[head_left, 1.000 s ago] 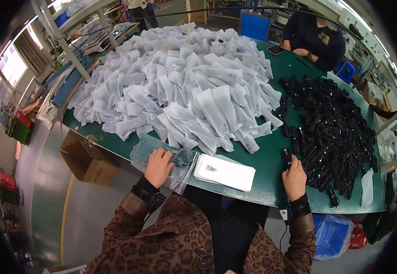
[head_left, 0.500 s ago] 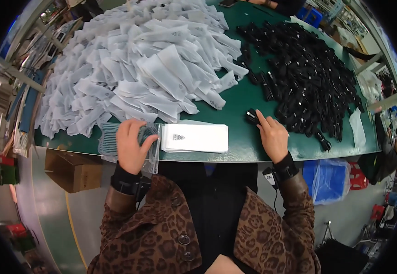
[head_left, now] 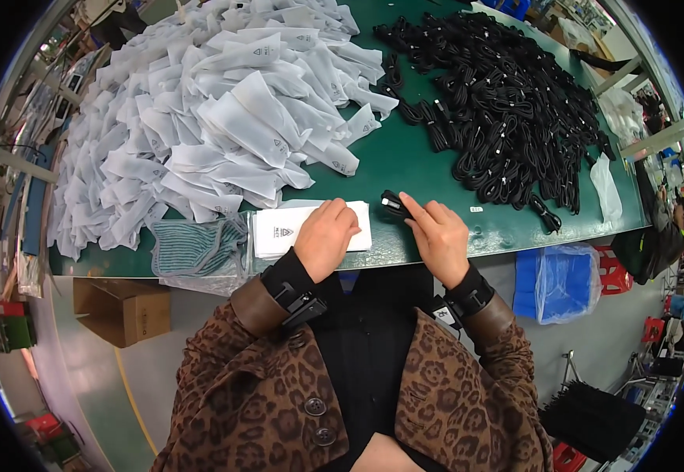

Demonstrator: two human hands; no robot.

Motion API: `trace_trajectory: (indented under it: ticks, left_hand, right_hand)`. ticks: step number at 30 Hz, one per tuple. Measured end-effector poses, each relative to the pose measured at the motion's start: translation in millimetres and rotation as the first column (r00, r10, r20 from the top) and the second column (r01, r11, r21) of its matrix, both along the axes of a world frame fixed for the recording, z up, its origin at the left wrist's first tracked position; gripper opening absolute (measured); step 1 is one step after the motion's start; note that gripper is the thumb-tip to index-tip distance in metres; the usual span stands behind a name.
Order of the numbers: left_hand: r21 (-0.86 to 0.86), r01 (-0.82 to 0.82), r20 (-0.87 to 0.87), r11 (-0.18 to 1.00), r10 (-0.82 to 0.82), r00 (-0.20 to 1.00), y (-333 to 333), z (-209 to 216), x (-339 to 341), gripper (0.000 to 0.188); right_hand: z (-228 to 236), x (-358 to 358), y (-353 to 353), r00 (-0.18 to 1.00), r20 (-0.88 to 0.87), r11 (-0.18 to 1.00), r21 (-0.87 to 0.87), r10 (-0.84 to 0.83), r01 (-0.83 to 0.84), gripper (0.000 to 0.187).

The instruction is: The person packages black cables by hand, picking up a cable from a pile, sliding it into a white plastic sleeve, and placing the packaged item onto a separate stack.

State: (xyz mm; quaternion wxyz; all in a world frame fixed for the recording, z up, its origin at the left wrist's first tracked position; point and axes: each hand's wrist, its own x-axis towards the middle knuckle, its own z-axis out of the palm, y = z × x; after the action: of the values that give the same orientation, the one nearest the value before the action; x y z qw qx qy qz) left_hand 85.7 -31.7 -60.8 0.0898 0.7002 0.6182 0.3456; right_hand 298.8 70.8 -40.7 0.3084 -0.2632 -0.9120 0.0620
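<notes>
My right hand (head_left: 443,240) pinches a small coiled black cable (head_left: 393,204) with a light connector end, held just above the green table. Beside it, my left hand (head_left: 326,240) lies over a flat stack of white bags (head_left: 275,232) with a printed mark. Its fingers are bent and pressed together on the top bag; whether anything is between the fingertips is hidden. To the left of the stack, a green striped cloth piece with grey edging (head_left: 196,248) lies on a clear plastic sheet (head_left: 240,271) at the table's near edge.
A large heap of whitish filled bags (head_left: 232,118) covers the left of the green table (head_left: 373,173). Many coiled black cables (head_left: 507,118) are piled at the right, near a loose white bag (head_left: 605,189). Below stand a cardboard box (head_left: 141,315) and a blue bin (head_left: 542,287).
My left hand has moved right, off the striped cloth and onto the white bag stack. My right hand has brought the black cable left, closer to the stack. The whole view has shifted slightly.
</notes>
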Motion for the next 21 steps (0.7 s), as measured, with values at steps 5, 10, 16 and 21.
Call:
trace_trajectory:
  ticks: [5,10,16,21]
  left_hand:
    - [-0.06,-0.044,0.249,0.997,0.058,0.967,-1.0,1.1,-3.7,0.009]
    - [-0.234,-0.073,0.414,0.969,0.168,0.895,-4.9,8.8,-5.1,0.004]
    - [-0.187,-0.041,0.48,0.981,0.128,0.868,-5.6,4.9,-7.7,0.006]
    - [-0.01,0.047,0.442,0.999,-0.038,0.896,-6.1,10.2,-4.1,0.007]
  right_hand:
    - [1.4,-5.6,-7.3,0.997,-0.035,0.997,0.02,0.071,-0.07,0.051]
    - [5.6,-8.3,-15.2,0.992,0.015,0.98,0.155,0.122,-0.122,0.049]
    - [9.0,-5.4,-9.9,0.976,0.069,0.973,0.085,0.208,-0.214,0.049]
    - [8.8,-2.2,5.5,0.953,0.008,0.904,-0.321,0.302,-0.283,0.042]
